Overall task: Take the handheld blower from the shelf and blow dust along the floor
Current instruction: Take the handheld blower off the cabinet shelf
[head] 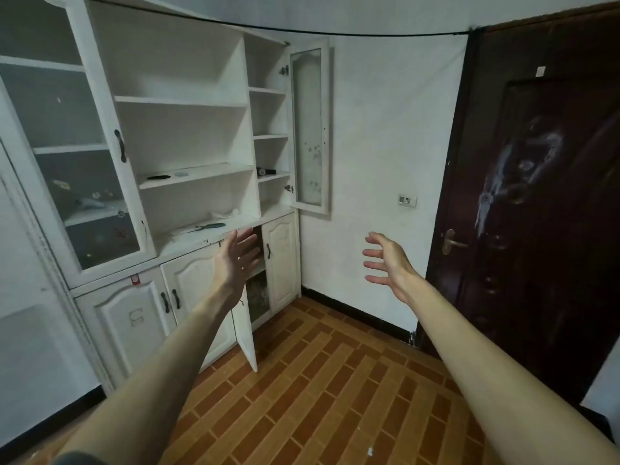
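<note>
Handheld blower (266, 171): small, dark, cylindrical, lying on its side on a shelf (273, 177) in the cabinet's narrow right bay; no markings legible; left hand (239, 256) and right hand (385, 263) both outstretched, fingers spread, grasping nothing, well apart from it.

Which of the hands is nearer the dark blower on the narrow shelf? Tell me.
Left. The left hand is below the blower, slightly left of it; the right hand is farther off, below and well right.
</note>
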Action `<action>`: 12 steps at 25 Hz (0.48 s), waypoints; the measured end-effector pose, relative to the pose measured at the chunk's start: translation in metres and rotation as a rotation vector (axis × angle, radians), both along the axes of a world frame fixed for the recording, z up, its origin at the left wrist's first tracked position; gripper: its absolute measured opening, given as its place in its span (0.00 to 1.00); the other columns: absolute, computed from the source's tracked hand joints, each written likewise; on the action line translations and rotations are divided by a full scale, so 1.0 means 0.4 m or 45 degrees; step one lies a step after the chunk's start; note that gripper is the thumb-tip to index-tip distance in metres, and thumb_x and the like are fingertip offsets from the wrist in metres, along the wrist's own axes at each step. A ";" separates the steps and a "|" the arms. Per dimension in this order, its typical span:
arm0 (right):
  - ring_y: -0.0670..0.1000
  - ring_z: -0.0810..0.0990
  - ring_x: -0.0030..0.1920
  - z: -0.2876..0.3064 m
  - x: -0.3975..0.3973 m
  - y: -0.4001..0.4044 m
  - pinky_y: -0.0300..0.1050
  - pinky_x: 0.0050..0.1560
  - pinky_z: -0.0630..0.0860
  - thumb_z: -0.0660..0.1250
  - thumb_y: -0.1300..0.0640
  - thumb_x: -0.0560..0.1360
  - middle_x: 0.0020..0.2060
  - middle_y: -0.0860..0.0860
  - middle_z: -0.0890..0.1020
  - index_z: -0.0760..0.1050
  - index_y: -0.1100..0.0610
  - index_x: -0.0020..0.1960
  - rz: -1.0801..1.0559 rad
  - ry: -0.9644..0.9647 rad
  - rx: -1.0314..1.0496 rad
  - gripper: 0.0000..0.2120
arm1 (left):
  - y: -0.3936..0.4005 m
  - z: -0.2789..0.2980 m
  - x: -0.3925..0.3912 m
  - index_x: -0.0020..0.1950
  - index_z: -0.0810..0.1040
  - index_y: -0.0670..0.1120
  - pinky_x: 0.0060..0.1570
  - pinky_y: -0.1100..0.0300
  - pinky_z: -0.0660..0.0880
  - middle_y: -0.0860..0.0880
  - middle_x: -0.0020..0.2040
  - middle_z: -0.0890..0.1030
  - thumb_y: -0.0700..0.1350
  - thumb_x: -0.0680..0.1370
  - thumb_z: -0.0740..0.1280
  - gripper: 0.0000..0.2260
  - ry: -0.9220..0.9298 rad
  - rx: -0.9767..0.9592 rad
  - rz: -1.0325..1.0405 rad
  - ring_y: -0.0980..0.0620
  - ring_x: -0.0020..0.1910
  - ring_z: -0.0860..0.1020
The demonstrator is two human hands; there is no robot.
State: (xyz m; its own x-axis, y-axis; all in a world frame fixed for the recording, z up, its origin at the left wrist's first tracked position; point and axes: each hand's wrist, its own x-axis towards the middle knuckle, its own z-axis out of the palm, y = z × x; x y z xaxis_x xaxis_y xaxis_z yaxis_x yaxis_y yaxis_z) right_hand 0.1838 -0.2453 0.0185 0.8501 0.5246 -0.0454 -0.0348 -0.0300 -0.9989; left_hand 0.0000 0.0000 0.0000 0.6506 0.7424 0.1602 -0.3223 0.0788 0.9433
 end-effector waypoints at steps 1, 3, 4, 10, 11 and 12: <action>0.61 0.78 0.68 0.003 0.020 0.016 0.61 0.64 0.79 0.60 0.43 0.84 0.70 0.58 0.78 0.73 0.55 0.76 0.010 -0.005 -0.008 0.25 | 0.009 -0.003 0.023 0.77 0.75 0.46 0.77 0.42 0.67 0.41 0.78 0.76 0.57 0.88 0.54 0.24 -0.011 -0.013 0.005 0.38 0.74 0.75; 0.60 0.78 0.67 0.006 0.080 0.055 0.60 0.64 0.79 0.60 0.43 0.84 0.70 0.58 0.78 0.73 0.55 0.76 0.037 -0.017 -0.027 0.25 | 0.038 -0.007 0.077 0.77 0.75 0.46 0.76 0.42 0.68 0.42 0.76 0.77 0.57 0.88 0.54 0.24 -0.012 -0.014 -0.006 0.39 0.73 0.75; 0.60 0.78 0.66 0.007 0.111 0.076 0.60 0.64 0.78 0.60 0.43 0.84 0.70 0.58 0.78 0.73 0.55 0.76 0.074 -0.012 -0.027 0.25 | 0.045 -0.005 0.106 0.77 0.75 0.46 0.76 0.42 0.68 0.42 0.75 0.77 0.57 0.88 0.54 0.24 -0.019 0.003 -0.015 0.39 0.72 0.75; 0.61 0.78 0.68 -0.017 0.326 0.174 0.61 0.66 0.78 0.61 0.45 0.84 0.70 0.59 0.79 0.74 0.56 0.75 0.096 0.003 -0.060 0.24 | 0.127 -0.022 0.306 0.75 0.77 0.46 0.72 0.44 0.70 0.47 0.65 0.82 0.57 0.88 0.54 0.24 -0.029 0.005 0.045 0.44 0.66 0.79; 0.61 0.78 0.68 -0.019 0.366 0.189 0.61 0.66 0.78 0.61 0.45 0.84 0.70 0.59 0.79 0.74 0.56 0.75 0.095 0.009 -0.061 0.24 | 0.138 -0.022 0.342 0.74 0.78 0.46 0.71 0.44 0.71 0.48 0.64 0.83 0.57 0.88 0.54 0.23 -0.028 -0.009 0.052 0.43 0.66 0.79; 0.61 0.78 0.68 -0.024 0.404 0.203 0.61 0.65 0.78 0.61 0.45 0.84 0.69 0.59 0.79 0.74 0.56 0.74 0.107 0.012 -0.061 0.23 | 0.149 -0.025 0.377 0.73 0.78 0.46 0.70 0.44 0.72 0.49 0.62 0.83 0.57 0.88 0.54 0.23 -0.025 -0.013 0.055 0.43 0.66 0.79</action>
State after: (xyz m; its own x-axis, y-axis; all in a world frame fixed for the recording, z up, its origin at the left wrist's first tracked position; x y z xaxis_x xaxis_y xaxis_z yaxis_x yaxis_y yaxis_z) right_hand 0.3453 -0.1639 0.0089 0.8028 0.5909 -0.0798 -0.0392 -0.0813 -0.9959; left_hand 0.1508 0.0595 -0.0101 0.6148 0.7713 0.1649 -0.3443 0.0744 0.9359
